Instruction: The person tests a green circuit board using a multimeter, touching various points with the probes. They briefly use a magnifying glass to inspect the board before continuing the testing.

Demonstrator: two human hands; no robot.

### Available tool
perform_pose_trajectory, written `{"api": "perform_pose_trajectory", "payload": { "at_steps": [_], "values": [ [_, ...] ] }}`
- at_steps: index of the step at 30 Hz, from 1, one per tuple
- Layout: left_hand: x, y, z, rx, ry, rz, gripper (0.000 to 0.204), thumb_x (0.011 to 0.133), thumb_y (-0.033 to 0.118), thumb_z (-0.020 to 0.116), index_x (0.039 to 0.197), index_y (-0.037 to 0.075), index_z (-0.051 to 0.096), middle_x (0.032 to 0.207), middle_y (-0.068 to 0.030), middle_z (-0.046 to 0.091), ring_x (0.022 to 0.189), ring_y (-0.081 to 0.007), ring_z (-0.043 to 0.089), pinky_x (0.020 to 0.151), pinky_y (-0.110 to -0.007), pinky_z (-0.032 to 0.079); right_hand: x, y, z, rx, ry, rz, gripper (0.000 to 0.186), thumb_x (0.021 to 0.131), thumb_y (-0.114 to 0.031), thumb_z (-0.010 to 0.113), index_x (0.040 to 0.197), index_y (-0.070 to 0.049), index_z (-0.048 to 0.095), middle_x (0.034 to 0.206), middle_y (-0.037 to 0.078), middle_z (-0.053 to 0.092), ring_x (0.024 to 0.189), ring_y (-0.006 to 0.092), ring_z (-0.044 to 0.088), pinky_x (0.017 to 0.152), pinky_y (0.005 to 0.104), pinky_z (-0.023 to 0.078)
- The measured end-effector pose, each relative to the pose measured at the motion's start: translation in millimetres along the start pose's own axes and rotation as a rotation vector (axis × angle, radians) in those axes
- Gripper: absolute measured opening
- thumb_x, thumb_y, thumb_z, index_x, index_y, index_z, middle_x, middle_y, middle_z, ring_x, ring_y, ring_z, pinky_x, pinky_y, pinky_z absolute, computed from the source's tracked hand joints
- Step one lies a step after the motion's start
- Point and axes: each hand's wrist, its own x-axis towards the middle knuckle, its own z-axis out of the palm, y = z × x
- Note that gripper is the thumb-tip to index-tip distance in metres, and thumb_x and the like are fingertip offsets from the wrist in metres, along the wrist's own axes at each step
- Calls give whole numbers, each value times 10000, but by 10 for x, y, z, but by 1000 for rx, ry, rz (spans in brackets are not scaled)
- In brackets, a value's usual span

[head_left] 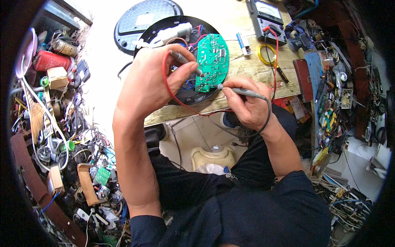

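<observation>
- Left hand (154, 78): fingers closed around a grey test probe (186, 61) with a red lead (166, 84); the probe tip rests on the green circuit board (212, 61) near its left edge.
- Right hand (247, 103): fingers pinched on a second grey probe (240, 91) with a black lead (267, 117); its tip touches the lower edge of the same board.
- Green circuit board: roughly rounded, solder side up, tilted in the opening of a round black appliance base (181, 57), with red, blue and white wires beside it.
- Appliance base: lies on a worn wooden bench (247, 68), near its front edge.
- Round dark lid or plate (142, 20): behind the base, touching or overlapping it.
- Analogue multimeter (267, 16): at the back of the bench, well apart from the hands; both leads run toward it.
- Yellow ring-shaped item (265, 53) and small white-and-blue part (245, 43): on the bench between board and meter.
- Left side: heap of cables, cans and scrap parts (53, 123).
- Right side: shelf of boards and components (337, 94).
- Below: tiled floor with a cream plastic container (212, 158).
</observation>
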Motion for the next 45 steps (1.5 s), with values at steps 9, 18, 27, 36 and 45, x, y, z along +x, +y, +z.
{"api": "perform_pose_trajectory", "payload": {
  "at_steps": [9, 18, 27, 36, 45],
  "values": [
    [3, -75, 12, 45, 24, 108, 155, 1024, 120, 807, 1104, -8, 768, 826, -21, 739, 736, -61, 635, 656, -261, 517, -16, -30, -20, 10, 10, -48, 122, 944, -4, 760, 1053, -42, 722, 858, 120, 753, 657, 246, 726, 617, 355, 571],
    [0, -64, 23, 74, 55, 143, 157, 1022, 140, 816, 1095, 8, 773, 802, -3, 745, 681, -26, 593, 591, -241, 464, -26, 5, 7, -9, 34, -41, 129, 942, -21, 773, 1060, -40, 725, 857, 116, 756, 661, 243, 726, 626, 362, 572],
    [-2, -66, 11, 73, 45, 151, 149, 1021, 134, 814, 1097, 11, 776, 782, 1, 734, 671, -19, 587, 579, -235, 453, -30, -6, 6, -6, 18, -3, 117, 949, -29, 768, 1057, -40, 724, 844, 112, 756, 657, 231, 722, 621, 357, 567],
    [-22, -47, 24, 99, 57, 137, 167, 1017, 155, 818, 1106, 19, 780, 771, -2, 732, 655, -30, 590, 570, -252, 456, -33, -34, 16, 10, 18, 32, 125, 944, -16, 776, 1054, -43, 724, 832, 99, 748, 645, 211, 710, 600, 342, 555],
    [-28, -16, 37, -8, 29, 9, 184, 1031, 156, 806, 1120, -1, 770, 788, -33, 741, 713, -63, 633, 635, -276, 511, -7, -20, 11, -29, 7, -25, 148, 936, -15, 806, 1054, -51, 725, 894, 123, 758, 667, 254, 732, 608, 373, 570]
  ]
}}
